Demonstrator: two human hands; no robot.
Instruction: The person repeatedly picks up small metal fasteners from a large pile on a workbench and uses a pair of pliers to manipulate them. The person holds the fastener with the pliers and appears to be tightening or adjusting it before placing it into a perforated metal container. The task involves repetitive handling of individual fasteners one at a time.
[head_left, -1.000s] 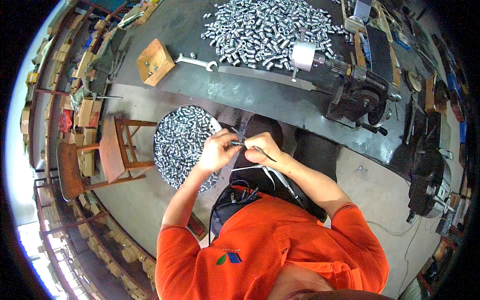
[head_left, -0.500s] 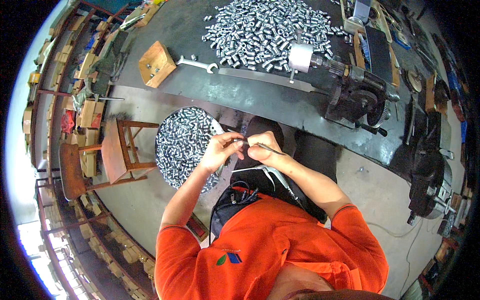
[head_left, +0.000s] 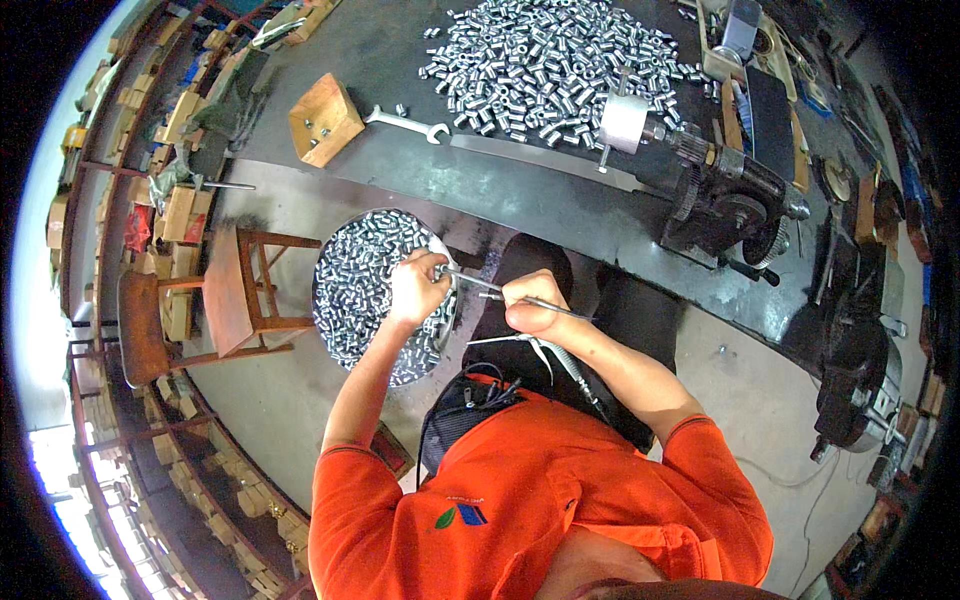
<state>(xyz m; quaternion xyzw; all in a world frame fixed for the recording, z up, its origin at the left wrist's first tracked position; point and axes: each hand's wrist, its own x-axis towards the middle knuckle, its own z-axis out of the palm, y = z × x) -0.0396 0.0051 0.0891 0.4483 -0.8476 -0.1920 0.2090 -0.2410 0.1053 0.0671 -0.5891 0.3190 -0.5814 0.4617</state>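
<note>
Near the middle of the frame, the right hand [head_left: 535,302] is curled tight around a thin metal rod [head_left: 473,278], which slants from upper left to lower right and shows on both sides of the fist. A short shiny stub [head_left: 490,295] juts leftward from the same fist, just below the rod. The left hand [head_left: 415,288] is left of centre, above the right part of a round container [head_left: 438,244], its fingers bent together at the rod's upper-left end — whether they pinch a small piece there, I cannot tell.

The container, left of centre, holds a heap of short silvery metal pieces [head_left: 368,285]. Below the right hand, at the person's lap, lies a silvery tool [head_left: 570,372] with a thin pointed end.

Across the upper part of the frame runs a dark workbench [head_left: 480,190]. On it, at top centre, is a large pile of similar metal cylinders [head_left: 555,65]; to the left are an open-ended wrench [head_left: 405,124] and, just beside it, a tilted wooden box [head_left: 346,116] with a few small parts inside. A dark geared machine [head_left: 740,205] stands at upper right — a wooden chair [head_left: 228,295] stands at the left.
</note>
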